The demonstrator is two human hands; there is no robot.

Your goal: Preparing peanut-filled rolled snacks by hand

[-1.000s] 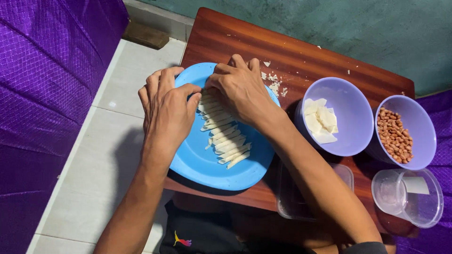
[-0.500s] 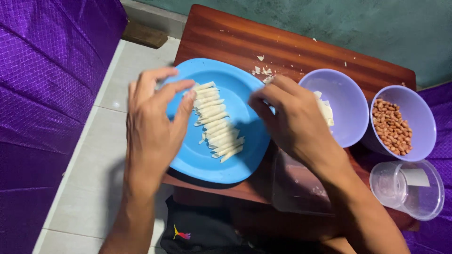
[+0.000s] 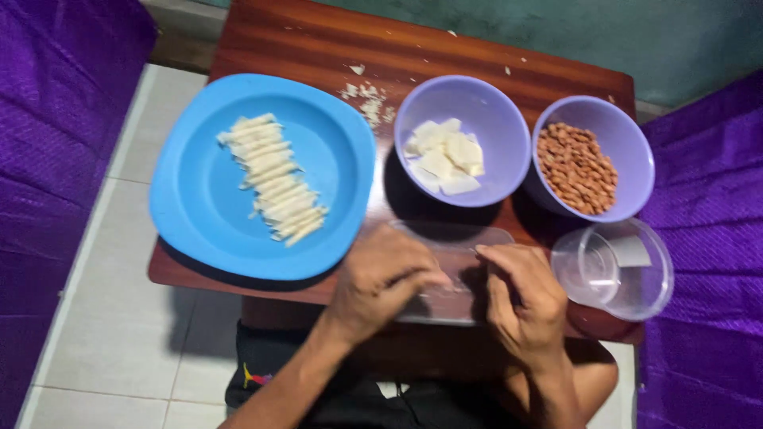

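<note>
My left hand (image 3: 383, 280) and my right hand (image 3: 518, 295) are side by side at the table's near edge. Both sit on a clear plastic board (image 3: 455, 238), fingers bent and gripping its near part. The fingertips almost meet at the board's middle, and blur hides whether anything small lies between them. A round blue plate (image 3: 195, 199) on the left carries a row of thin white rolled sticks (image 3: 274, 179). Neither hand touches the plate.
A lilac bowl (image 3: 493, 107) with flat white pieces stands behind the board. A second lilac bowl (image 3: 632, 151) holds peanuts. At the right is a clear plastic tub (image 3: 636, 278). White crumbs (image 3: 367, 99) lie on the brown wooden table (image 3: 318, 36). Purple cushions flank both sides.
Both hands have left the blue plate and its white sticks and come down to the clear board at the table's near edge. The view has shifted to the right.
</note>
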